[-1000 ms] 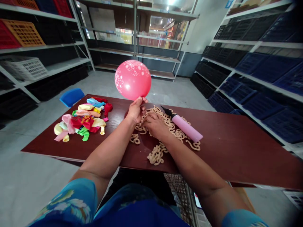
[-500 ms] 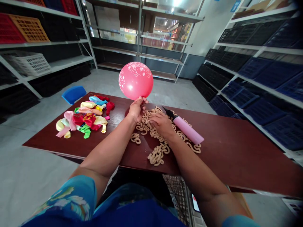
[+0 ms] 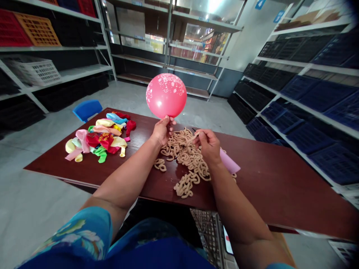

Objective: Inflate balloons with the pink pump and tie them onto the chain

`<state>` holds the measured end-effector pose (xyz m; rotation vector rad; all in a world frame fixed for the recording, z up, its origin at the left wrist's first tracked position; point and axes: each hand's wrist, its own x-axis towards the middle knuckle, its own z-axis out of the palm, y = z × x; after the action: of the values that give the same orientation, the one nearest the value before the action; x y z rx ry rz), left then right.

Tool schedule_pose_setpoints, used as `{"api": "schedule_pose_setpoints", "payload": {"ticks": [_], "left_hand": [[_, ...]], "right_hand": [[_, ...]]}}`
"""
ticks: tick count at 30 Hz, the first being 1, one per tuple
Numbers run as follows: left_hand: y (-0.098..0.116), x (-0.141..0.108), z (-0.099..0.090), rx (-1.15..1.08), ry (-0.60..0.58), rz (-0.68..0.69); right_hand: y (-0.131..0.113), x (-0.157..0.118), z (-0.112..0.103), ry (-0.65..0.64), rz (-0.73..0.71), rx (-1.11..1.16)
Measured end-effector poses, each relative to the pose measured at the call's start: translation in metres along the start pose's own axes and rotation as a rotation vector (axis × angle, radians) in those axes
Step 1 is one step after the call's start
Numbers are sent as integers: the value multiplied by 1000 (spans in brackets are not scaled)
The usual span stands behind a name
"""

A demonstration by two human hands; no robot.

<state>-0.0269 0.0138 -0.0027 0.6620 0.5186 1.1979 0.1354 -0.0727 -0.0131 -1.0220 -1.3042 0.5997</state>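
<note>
Nearest you, below the table (image 3: 266, 175) edge: mesh-like thing (image 3: 206, 233), couldn't tell if it was a container or what it held. Tan cords (image 3: 182, 149) lay loose in a heap mid-table, small clump at your edge, no box or tray under them. Your R hand (image 3: 209, 147) was over the heap's R side, fingertips pinched narrow on one cord piece (image 3: 193, 139), end sticking out toward your L. Pink pump (prob.) (image 3: 230, 161) lay behind your R wrist, mostly hidden.

Your L hand (image 3: 162, 130) had its thumb + fingers closed on the neck of the pink balloon (image 3: 166, 95), which sat upright above them. Neck covered, so couldn't tell if knotted. Cord piece + balloon were apart.

Progress, my read: 1 balloon blown up, no other inflated one in view; flat balloons (image 3: 97, 139) in a loose pile, table's L end, all uninflated. Looked early.

Farther back: white basket (image 3: 42, 73), orange crate (image 3: 37, 30), red crate (image 3: 12, 30) on L shelves; dark blue crates (image 3: 322, 87) on R shelves. Contents n/a, couldn't see in.
</note>
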Motion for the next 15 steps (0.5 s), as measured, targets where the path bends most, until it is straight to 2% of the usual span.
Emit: {"api": "schedule_pose_setpoints", "payload": {"ticks": [3, 8, 10, 12, 15], "left_hand": [[1, -5, 3, -6, -52, -57], [-2, -16, 10, 63, -318, -265], [-6, -18, 11, 104, -378, -311], [-10, -19, 11, 122, -388, -301], [-13, -18, 13, 106, -361, -258]], "right_hand": [[-11, 0, 0, -9, 40, 266], [-27, -1, -9, -123, -5, 464], [-29, 0, -12, -114, -57, 461], [-30, 0, -15, -37, -139, 398], [-30, 0, -16, 50, -278, 88]]}}
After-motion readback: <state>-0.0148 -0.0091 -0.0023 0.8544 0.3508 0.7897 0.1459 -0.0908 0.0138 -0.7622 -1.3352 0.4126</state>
